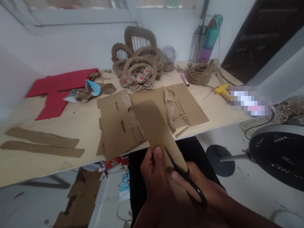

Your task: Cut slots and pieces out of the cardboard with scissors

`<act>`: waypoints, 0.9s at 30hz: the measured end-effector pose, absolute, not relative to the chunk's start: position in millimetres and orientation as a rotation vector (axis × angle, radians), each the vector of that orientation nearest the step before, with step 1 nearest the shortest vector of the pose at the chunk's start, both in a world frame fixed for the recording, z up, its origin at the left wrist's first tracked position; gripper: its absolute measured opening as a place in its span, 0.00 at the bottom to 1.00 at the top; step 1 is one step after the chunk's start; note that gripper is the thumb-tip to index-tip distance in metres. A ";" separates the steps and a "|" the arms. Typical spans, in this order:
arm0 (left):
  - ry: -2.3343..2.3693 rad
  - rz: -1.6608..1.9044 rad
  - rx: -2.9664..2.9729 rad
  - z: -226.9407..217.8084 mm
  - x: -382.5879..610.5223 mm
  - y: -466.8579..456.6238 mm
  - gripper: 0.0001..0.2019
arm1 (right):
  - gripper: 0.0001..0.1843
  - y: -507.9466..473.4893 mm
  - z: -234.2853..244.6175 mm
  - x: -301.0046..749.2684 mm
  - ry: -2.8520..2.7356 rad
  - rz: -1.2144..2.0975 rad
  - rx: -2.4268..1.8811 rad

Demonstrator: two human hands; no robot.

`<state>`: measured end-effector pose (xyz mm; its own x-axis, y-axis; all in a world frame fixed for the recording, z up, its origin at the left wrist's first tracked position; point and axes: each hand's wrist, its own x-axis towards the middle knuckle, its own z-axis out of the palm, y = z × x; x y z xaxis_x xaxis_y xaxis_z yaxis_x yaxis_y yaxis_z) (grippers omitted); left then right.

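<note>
My left hand is closed on a long piece of brown cardboard, its thumb pressed on the upper face near the left edge. Black-handled scissors are in my right hand, with a blade lying along the cardboard and pointing away from me. The lower blade is hidden. Under the far end of the piece, on the table, are a larger cardboard sheet with slots and another flat sheet bearing torn scraps.
Cut cardboard strips and red sheets lie on the left. Twine-wrapped baskets stand at the back, beside a coil of twine. A yellow glue gun rests at right. A black fan stands beside the table.
</note>
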<state>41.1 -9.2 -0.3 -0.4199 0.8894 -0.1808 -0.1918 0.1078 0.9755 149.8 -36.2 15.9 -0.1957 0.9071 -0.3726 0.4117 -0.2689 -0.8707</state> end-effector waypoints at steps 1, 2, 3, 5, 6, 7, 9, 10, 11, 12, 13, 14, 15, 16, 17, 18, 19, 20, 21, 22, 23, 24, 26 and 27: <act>1.464 1.476 0.731 1.1 41.0 -8.9 0.13 | 0.27 -36.7 16.5 150.1 -1.510 1.490 -1.615; 1.462 1.466 0.723 2.2 40.8 -8.7 0.13 | 0.26 -37.6 18.2 150.7 -1.483 1.510 -1.615; 1.458 1.452 0.711 2.9 40.5 -8.6 0.14 | 0.25 -38.8 20.5 151.6 -1.459 1.522 -1.630; 1.456 1.428 0.694 3.6 40.1 -8.8 0.14 | 0.25 -40.6 25.9 153.3 -1.425 1.530 -1.690; 1.450 1.420 0.694 3.7 40.0 -9.0 0.14 | 0.26 -40.8 28.4 153.6 -1.416 1.532 -1.721; 1.440 1.417 0.691 3.6 40.0 -9.3 0.14 | 0.26 -40.4 30.6 153.3 -1.415 1.529 -1.738; 1.409 1.417 0.670 3.3 40.7 -9.9 0.14 | 0.29 -37.6 33.3 151.0 -1.438 1.515 -1.695; 1.395 1.419 0.652 2.9 41.2 -10.2 0.14 | 0.30 -35.6 33.9 149.1 -1.449 1.498 -1.659; 1.385 1.421 0.635 2.4 41.7 -10.5 0.14 | 0.31 -33.6 33.9 147.0 -1.460 1.483 -1.636; 1.379 1.424 0.624 1.8 42.2 -10.8 0.14 | 0.31 -31.8 33.3 144.9 -1.470 1.473 -1.632; 1.373 1.427 0.621 0.9 42.6 -11.1 0.13 | 0.30 -30.6 32.0 143.2 -1.480 1.472 -1.648; 1.371 1.434 0.620 -0.3 42.9 -11.5 0.13 | 0.29 -30.2 30.0 141.8 -1.487 1.466 -1.677; 1.370 1.441 0.618 -1.6 43.0 -12.0 0.13 | 0.28 -30.6 27.2 141.0 -1.496 1.452 -1.701; 1.369 1.449 0.618 -3.0 43.0 -12.6 0.13 | 0.28 -31.8 24.0 140.6 -1.511 1.433 -1.713; 1.372 1.461 0.618 -4.5 43.0 -13.2 0.13 | 0.29 -33.5 20.5 140.6 -1.528 1.408 -1.716; 1.377 1.474 0.619 -5.9 43.0 -13.9 0.13 | 0.29 -35.4 17.3 141.0 -1.544 1.383 -1.716; 1.379 1.489 0.621 -7.3 43.0 -14.6 0.13 | 0.30 -37.2 14.5 141.5 -1.560 1.363 -1.719; 1.377 1.503 0.627 -8.5 43.0 -15.3 0.13 | 0.30 -38.7 12.4 142.1 -1.570 1.347 -1.722; 1.371 1.514 0.636 -9.5 43.0 -15.9 0.13 | 0.30 -39.7 11.2 142.6 -1.576 1.334 -1.722; 1.365 1.521 0.641 -10.2 43.1 -16.4 0.13 | 0.30 -40.3 10.8 143.0 -1.574 1.331 -1.714; 1.361 1.523 0.643 -10.7 43.2 -16.8 0.13 | 0.30 -40.4 10.9 143.0 -1.562 1.332 -1.703; 1.356 1.520 0.643 -11.1 43.3 -17.0 0.13 | 0.31 -40.2 11.2 142.9 -1.543 1.344 -1.693; 1.358 1.517 0.633 -11.2 43.6 -17.3 0.14 | 0.30 -39.7 11.6 141.7 -1.493 1.383 -1.693; 1.360 1.518 0.626 -11.1 43.8 -17.3 0.14 | 0.30 -39.5 11.3 140.9 -1.469 1.405 -1.699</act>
